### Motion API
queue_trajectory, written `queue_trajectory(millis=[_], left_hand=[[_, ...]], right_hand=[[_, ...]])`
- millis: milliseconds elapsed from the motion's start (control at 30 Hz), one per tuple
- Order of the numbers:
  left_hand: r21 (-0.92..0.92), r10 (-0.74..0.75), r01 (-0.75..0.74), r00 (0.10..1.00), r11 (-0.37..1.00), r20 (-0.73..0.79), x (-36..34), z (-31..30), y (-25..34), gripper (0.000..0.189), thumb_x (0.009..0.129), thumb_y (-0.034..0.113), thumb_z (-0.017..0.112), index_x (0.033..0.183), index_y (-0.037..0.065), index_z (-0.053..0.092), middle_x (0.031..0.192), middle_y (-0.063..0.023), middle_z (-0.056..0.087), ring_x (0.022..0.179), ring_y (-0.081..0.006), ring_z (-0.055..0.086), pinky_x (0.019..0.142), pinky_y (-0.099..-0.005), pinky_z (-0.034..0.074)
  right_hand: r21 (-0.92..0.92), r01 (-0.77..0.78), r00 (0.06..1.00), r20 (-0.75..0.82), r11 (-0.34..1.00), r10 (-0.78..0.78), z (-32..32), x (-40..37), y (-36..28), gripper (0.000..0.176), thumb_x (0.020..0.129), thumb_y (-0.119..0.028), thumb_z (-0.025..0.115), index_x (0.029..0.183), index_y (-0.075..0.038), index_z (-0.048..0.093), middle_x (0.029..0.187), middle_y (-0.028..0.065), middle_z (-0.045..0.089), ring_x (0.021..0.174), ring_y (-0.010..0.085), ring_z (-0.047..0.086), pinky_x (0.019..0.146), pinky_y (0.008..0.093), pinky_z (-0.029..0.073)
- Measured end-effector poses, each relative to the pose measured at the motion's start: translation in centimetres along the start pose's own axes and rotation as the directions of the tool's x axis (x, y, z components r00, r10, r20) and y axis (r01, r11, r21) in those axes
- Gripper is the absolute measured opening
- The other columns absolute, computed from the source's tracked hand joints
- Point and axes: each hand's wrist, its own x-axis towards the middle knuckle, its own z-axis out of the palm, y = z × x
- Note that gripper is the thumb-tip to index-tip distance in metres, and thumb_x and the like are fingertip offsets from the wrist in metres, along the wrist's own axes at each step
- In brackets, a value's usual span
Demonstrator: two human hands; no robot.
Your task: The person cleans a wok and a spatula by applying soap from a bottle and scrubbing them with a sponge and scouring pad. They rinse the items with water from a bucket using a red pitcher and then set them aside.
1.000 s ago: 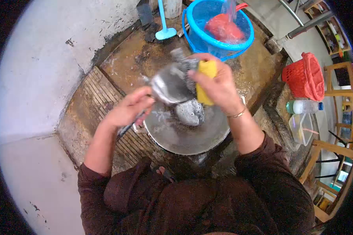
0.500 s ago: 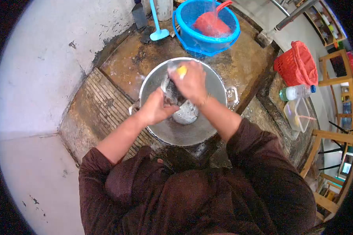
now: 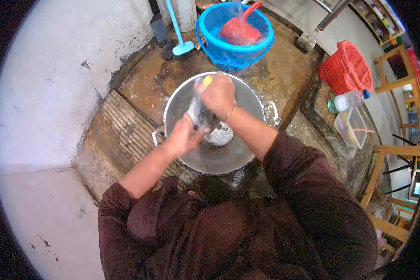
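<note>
red basket (image 3: 332, 71) | blue-capped bottle (image 3: 347, 101) beside clear tub (image 3: 345, 125) | light-blue long-handled tool (image 3: 183, 48) near wall (image 3: 65, 102)

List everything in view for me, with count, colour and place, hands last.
Pot: one, grey, centre
Foam: one patch, white, in the pot
Metal vessel: one, grey, between the hands
Sponge: one, yellow, in the right hand
Bucket: one, blue, beyond the pot
Scoop: one, red, in the bucket
Long-handled tool: one, light blue, left of the bucket
Basket: one, red, right
Bottle: one, clear, blue cap, below the basket
Tub: one, clear, beside the bottle
Wooden furniture: several, brown, far right
Hands: left and right, bare, over the pot
</note>
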Motion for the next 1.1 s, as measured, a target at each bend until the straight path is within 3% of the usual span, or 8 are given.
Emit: queue_trajectory(millis=[167, 267, 400, 533, 600, 900, 1033, 1100], left_hand=[[0.092, 0.016, -0.02, 0.999, 0.996, 0.043, 0.0, -0.4, -1.6, 0.048, 0.079, 0.015, 0.065, 0.117, -0.003, 0.042, 0.094, -0.0242, 0.06, 0.082, -0.0389, 0.061, 0.073, -0.0415, 0.048], [0.068, 0.008, -0.006, 0.999, 0.998, -0.036, -0.1, -0.1, 0.3, 0.044, 0.079, 0.015, 0.065, 0.114, -0.004, 0.044, 0.088, -0.0251, 0.06, 0.083, -0.0392, 0.061, 0.074, -0.042, 0.048], [-0.015, 0.032, -0.032, 0.999, 0.999, 0.023, 0.4, -0.5, -0.8, 0.039, 0.079, 0.014, 0.062, 0.108, -0.004, 0.044, 0.091, -0.0275, 0.059, 0.091, -0.0413, 0.059, 0.077, -0.0429, 0.046], [-0.508, -0.344, 0.353, 0.932, 0.786, 0.114, 0.4, -0.8, -0.8, 0.036, 0.084, 0.031, 0.057, 0.106, 0.005, 0.044, 0.079, -0.0131, 0.055, 0.07, -0.0238, 0.056, 0.056, -0.0318, 0.043], [-0.597, -0.515, 0.47, 0.85, 0.65, 0.109, 0.7, -0.8, 0.7, 0.039, 0.089, 0.048, 0.046, 0.102, 0.011, 0.046, 0.074, -0.0011, 0.048, 0.063, -0.0071, 0.047, 0.047, -0.0215, 0.037], [-0.705, -0.599, 0.54, 0.775, 0.459, 0.203, 1.3, -1.9, -0.8, 0.06, 0.087, 0.067, 0.027, 0.096, 0.011, 0.046, 0.06, -0.0026, 0.046, 0.042, -0.0084, 0.037, 0.038, -0.0223, 0.03], [-0.737, -0.587, 0.539, 0.773, 0.408, 0.24, 1.2, -2.9, -1.0, 0.057, 0.088, 0.066, 0.03, 0.096, 0.011, 0.043, 0.058, -0.0009, 0.041, 0.042, -0.0079, 0.034, 0.038, -0.0221, 0.027], [-0.739, -0.506, 0.567, 0.787, 0.365, 0.354, 1.1, -3.2, -1.8, 0.046, 0.09, 0.057, 0.037, 0.094, 0.012, 0.043, 0.058, -0.0004, 0.039, 0.042, -0.0071, 0.032, 0.038, -0.0215, 0.025]], right_hand=[[0.132, 0.314, 0.949, -0.078, 0.94, -0.306, -1.6, -2.7, -3.1, 0.038, 0.074, -0.041, 0.062, 0.073, -0.004, 0.063, 0.078, 0.0196, 0.06, 0.075, 0.0367, 0.059, 0.067, 0.0466, 0.045], [0.113, -0.199, 0.967, 0.182, 0.974, 0.177, 0.2, 1.0, 1.3, 0.038, 0.07, -0.041, 0.062, 0.082, -0.005, 0.065, 0.089, 0.0198, 0.058, 0.082, 0.0373, 0.056, 0.074, 0.0497, 0.043], [-0.046, 0.319, 0.948, 0.033, 0.947, -0.318, -2.8, -2.2, -3.8, 0.036, 0.078, -0.039, 0.057, 0.07, -0.005, 0.062, 0.076, 0.0197, 0.059, 0.073, 0.0362, 0.057, 0.067, 0.0462, 0.045], [-0.051, -0.066, 0.995, 0.072, 0.996, 0.07, 0.1, 0.4, 1.4, 0.03, 0.077, -0.036, 0.059, 0.069, -0.006, 0.059, 0.077, 0.0144, 0.053, 0.075, 0.0331, 0.053, 0.066, 0.0445, 0.041], [-0.009, 0.095, 0.994, 0.064, 0.995, -0.094, 0.2, -1.4, 0.6, 0.028, 0.073, -0.036, 0.06, 0.072, -0.007, 0.062, 0.079, 0.0137, 0.055, 0.079, 0.0327, 0.053, 0.069, 0.0451, 0.041], [-0.005, -0.029, 0.999, 0.04, 1.0, 0.029, -0.3, -3.6, -1.0, 0.028, 0.075, -0.034, 0.06, 0.071, -0.006, 0.061, 0.083, 0.0125, 0.055, 0.084, 0.0312, 0.052, 0.073, 0.0466, 0.038], [0.166, 0.233, 0.97, 0.033, 0.958, -0.242, -0.3, -4.9, -1.9, 0.032, 0.076, -0.037, 0.059, 0.072, -0.005, 0.062, 0.086, 0.0143, 0.056, 0.083, 0.0332, 0.052, 0.072, 0.0476, 0.039], [0.073, 0.027, 1.0, -0.008, 0.997, -0.027, 1.6, -2.1, 1.7, 0.034, 0.075, -0.038, 0.059, 0.067, -0.005, 0.062, 0.075, 0.0154, 0.056, 0.075, 0.0352, 0.054, 0.068, 0.0488, 0.04]])
